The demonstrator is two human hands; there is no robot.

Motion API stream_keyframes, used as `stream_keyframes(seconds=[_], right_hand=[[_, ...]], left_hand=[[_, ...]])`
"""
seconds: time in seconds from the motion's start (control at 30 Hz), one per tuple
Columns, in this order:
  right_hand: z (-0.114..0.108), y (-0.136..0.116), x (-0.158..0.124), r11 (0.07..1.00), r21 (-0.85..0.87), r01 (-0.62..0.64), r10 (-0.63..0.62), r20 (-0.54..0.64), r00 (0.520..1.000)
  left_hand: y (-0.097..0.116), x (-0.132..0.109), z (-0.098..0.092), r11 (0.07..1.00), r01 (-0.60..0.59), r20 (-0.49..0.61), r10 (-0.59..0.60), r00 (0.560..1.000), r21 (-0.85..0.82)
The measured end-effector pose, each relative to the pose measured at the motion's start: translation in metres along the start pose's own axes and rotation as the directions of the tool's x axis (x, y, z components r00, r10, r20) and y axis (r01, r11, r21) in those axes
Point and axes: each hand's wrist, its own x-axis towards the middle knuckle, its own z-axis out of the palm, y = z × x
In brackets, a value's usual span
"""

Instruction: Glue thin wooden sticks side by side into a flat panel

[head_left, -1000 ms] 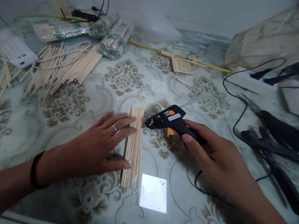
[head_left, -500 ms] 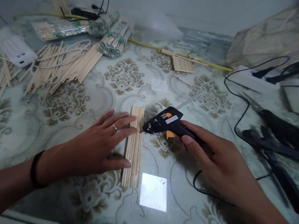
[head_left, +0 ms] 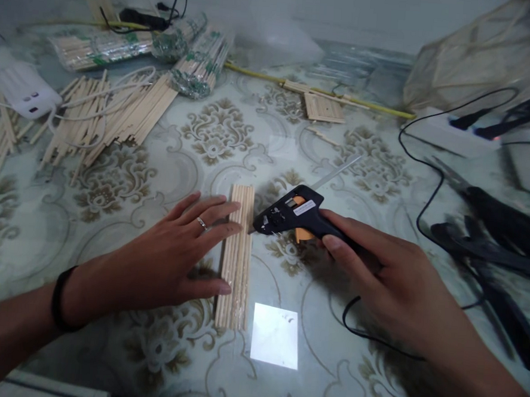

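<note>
A narrow panel of wooden sticks (head_left: 242, 263) lies side by side on the patterned tabletop, running away from me. My left hand (head_left: 183, 247) rests over its left side, fingers spread, fingertips on the sticks. In my right hand (head_left: 377, 265) is a black hot glue gun (head_left: 286, 215) with an orange trigger, the fingers wrapped round its handle. Its nozzle points left, at the panel's right edge; whether it touches, I cannot tell. A clear glue stick (head_left: 338, 172) juts from the gun's back.
Loose sticks (head_left: 130, 118) and plastic-wrapped stick bundles (head_left: 201, 63) lie at the back left, near a white charger (head_left: 27, 91). A small stick panel (head_left: 324, 108) lies at the back. Black-handled pliers (head_left: 504, 255), a black cord and a white power strip (head_left: 448, 132) occupy the right.
The view has shifted slightly. Both hands, the glue gun and the stick panel keep nearly the same places relative to each other.
</note>
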Motion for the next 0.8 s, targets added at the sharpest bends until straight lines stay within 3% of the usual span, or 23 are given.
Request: stream_keyframes(seconds=[0.17,0.27,0.53,0.67,0.8], right_hand=[[-0.002,-0.004,0.002,0.995,0.065,-0.079,0.079,0.01,0.997],[0.0,-0.004,0.003,0.972,0.192,-0.134,0.132,0.022,0.991],[0.0,0.005,0.008,0.749,0.634,-0.194,0.234,0.02,0.972],[-0.01,0.0,0.009,0.664,0.712,-0.228,0.213,0.113,0.971],[-0.016,-0.005,0.005,0.645,0.717,-0.263,0.177,0.195,0.965]], left_hand=[[0.0,0.0,0.0,1.0,0.007,0.009,-0.007,1.0,0.025],[0.0,-0.001,0.0,1.0,0.022,0.028,-0.023,0.999,0.013],[0.0,-0.004,0.0,0.999,0.006,0.024,-0.004,1.0,-0.051],[0.0,-0.003,-0.002,0.998,-0.015,0.041,0.017,0.999,-0.065],[0.0,-0.003,-0.002,0.998,-0.031,0.036,0.033,0.999,-0.063]])
